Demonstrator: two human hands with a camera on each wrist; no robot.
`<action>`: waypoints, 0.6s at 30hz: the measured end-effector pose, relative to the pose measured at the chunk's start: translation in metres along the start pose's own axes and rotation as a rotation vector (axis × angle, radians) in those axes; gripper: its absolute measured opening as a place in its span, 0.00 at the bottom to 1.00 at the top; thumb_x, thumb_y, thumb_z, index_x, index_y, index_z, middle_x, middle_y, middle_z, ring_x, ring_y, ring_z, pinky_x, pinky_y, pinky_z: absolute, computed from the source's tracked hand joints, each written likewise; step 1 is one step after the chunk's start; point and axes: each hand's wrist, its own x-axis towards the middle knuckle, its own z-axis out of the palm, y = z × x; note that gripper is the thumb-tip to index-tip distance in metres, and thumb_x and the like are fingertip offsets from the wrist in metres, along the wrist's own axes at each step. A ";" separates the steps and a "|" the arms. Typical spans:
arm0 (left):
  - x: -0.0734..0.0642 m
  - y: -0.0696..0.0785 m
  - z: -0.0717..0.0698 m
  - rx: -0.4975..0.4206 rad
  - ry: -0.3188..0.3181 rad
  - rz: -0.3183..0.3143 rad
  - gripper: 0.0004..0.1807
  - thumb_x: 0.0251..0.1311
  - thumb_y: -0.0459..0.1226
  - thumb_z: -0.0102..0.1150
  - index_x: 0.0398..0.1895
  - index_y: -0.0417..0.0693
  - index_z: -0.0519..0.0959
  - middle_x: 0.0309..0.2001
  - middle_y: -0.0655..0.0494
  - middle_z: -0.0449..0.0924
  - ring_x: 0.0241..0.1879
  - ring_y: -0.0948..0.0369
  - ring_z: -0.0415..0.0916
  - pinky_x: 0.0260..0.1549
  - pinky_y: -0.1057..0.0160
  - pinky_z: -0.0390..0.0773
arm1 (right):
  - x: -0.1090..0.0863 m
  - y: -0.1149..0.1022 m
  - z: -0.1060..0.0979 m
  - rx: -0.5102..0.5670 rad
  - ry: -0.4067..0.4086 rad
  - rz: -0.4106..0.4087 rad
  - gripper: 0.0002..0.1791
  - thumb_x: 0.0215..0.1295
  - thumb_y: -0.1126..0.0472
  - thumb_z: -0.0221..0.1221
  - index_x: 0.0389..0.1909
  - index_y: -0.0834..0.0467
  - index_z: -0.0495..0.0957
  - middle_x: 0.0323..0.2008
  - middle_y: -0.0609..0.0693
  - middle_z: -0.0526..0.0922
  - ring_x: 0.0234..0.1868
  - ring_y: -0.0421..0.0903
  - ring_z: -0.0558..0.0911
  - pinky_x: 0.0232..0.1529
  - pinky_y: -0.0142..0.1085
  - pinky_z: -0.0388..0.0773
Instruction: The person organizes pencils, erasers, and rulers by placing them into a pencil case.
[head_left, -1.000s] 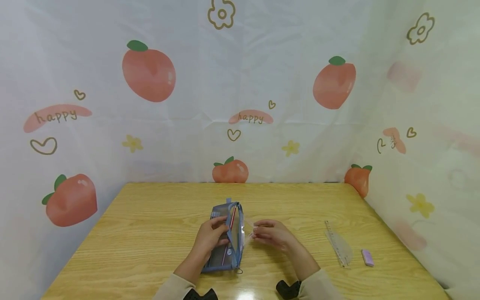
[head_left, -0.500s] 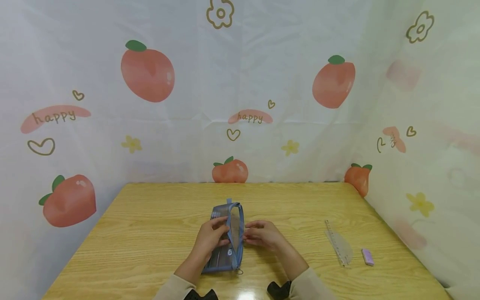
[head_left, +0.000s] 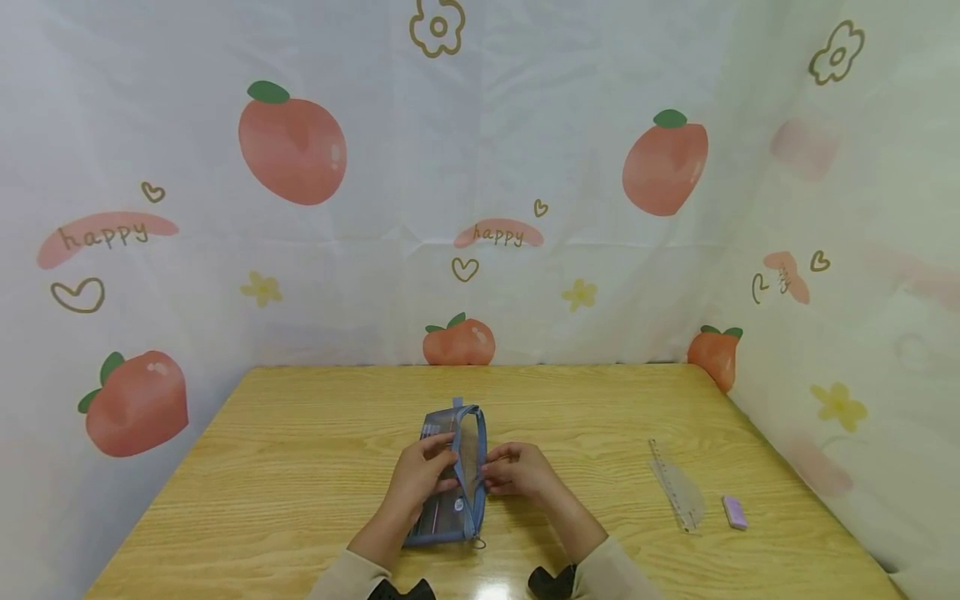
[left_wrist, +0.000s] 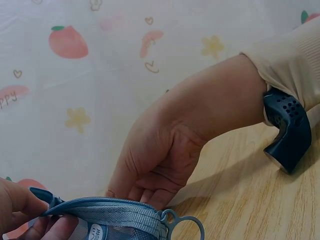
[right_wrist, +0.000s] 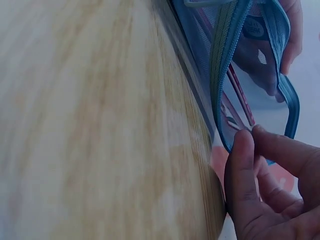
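Note:
A blue mesh pencil case (head_left: 442, 521) lies on the table, its zip open along the right side. My left hand (head_left: 422, 468) holds it from the left, with the fingers gripping the rim of the opening. At the opposite rim, the fingertips of my right hand (head_left: 517, 471) reach the opening. In the right wrist view, the thumb and index finger of the right hand (right_wrist: 272, 175) are pinched together at the mouth of the case. The clear set square between them is almost wholly hidden. A red patterned pencil (right_wrist: 241, 95) shows inside the case.
To the right on the wooden table (head_left: 315, 417) lie a clear protractor (head_left: 677, 487) and a purple eraser (head_left: 735, 512). A ring pull (head_left: 478, 543) hangs at the case's near end. A printed cloth (head_left: 375, 167) hangs behind the table.
My right hand has moved left to the case, and the clear set square it pinched has gone into the opening. The left hand has stayed on the case.

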 end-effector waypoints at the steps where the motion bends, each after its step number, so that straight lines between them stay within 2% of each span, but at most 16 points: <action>1: 0.000 0.000 0.000 0.000 0.000 0.001 0.22 0.55 0.29 0.52 0.55 0.33 0.70 0.45 0.39 0.73 0.37 0.57 0.74 0.29 0.60 0.81 | 0.000 0.000 0.000 -0.012 0.003 -0.001 0.15 0.56 0.72 0.56 0.42 0.77 0.70 0.26 0.55 0.79 0.26 0.45 0.79 0.29 0.40 0.81; 6: -0.001 0.001 0.000 -0.004 -0.007 0.003 0.22 0.55 0.30 0.52 0.55 0.33 0.69 0.46 0.39 0.73 0.36 0.58 0.74 0.29 0.60 0.81 | 0.001 0.001 0.002 -0.052 0.012 -0.004 0.14 0.57 0.72 0.56 0.42 0.76 0.72 0.26 0.55 0.79 0.24 0.44 0.78 0.27 0.40 0.81; 12: -0.002 0.001 -0.001 0.002 -0.004 0.004 0.22 0.56 0.30 0.52 0.55 0.33 0.70 0.46 0.39 0.73 0.36 0.58 0.74 0.28 0.60 0.81 | 0.001 0.000 0.004 -0.078 0.029 -0.011 0.14 0.56 0.70 0.58 0.42 0.74 0.73 0.30 0.60 0.81 0.24 0.46 0.79 0.25 0.41 0.81; 18: -0.003 0.002 -0.001 0.007 -0.007 0.007 0.22 0.56 0.30 0.52 0.55 0.34 0.70 0.46 0.41 0.73 0.37 0.58 0.74 0.28 0.60 0.81 | -0.011 -0.008 -0.003 -0.189 0.002 -0.055 0.14 0.56 0.67 0.60 0.40 0.72 0.75 0.32 0.61 0.81 0.28 0.50 0.81 0.27 0.41 0.80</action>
